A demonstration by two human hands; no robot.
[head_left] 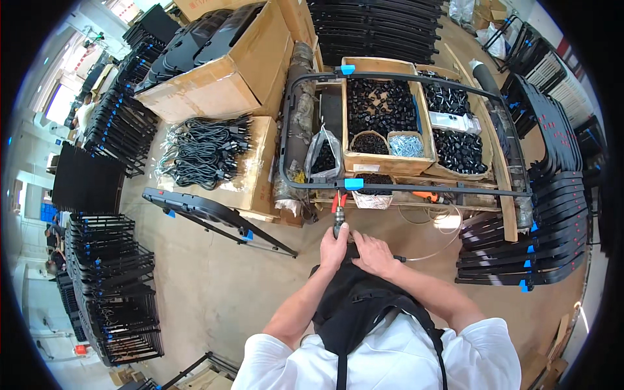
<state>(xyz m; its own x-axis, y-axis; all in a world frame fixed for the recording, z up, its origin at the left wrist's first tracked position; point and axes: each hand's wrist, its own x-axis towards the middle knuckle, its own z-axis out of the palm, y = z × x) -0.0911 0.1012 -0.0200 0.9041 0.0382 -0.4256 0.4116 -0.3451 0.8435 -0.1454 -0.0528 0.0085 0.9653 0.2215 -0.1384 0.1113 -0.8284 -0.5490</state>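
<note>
Clocked from the person's hands, a long row of stacked black metal frames (120, 273) fills nine o'clock, and a pile of curved black frames with blue clips (552, 227) crowds three. Near eleven stands a big open brown cardboard carton (201, 97) of black moulded panels (208, 39); a brown carton behind it (188, 8) carries red printing, cut off at the view's edge. Faint print marks the side of the lower brown carton (263, 175) at ten, with bundled black power cords (208, 153) on top. The black tubular metal frame with rounded corners (474, 191) spreads from half past ten to half past two, its near rail passing between the hands and the shallow wooden trays (390, 160). A bare wooden strip (509, 195) crosses its right end. The left hand (333, 248) is clenched round a dark powered driver with a silver chuck and red tip (338, 212), which points to twelve at the near rail; contact cannot be told. The right hand (376, 255) lies by the driver's rear, fingers bent, its hold unclear. A pale thin hose (448, 244) loops at three, and an orange-and-black tool (426, 195) lies at two. Black plastic caps (374, 120) and silver screws (406, 145) fill tray sections around one; the small white label (366, 168) below them is too small to read.
</note>
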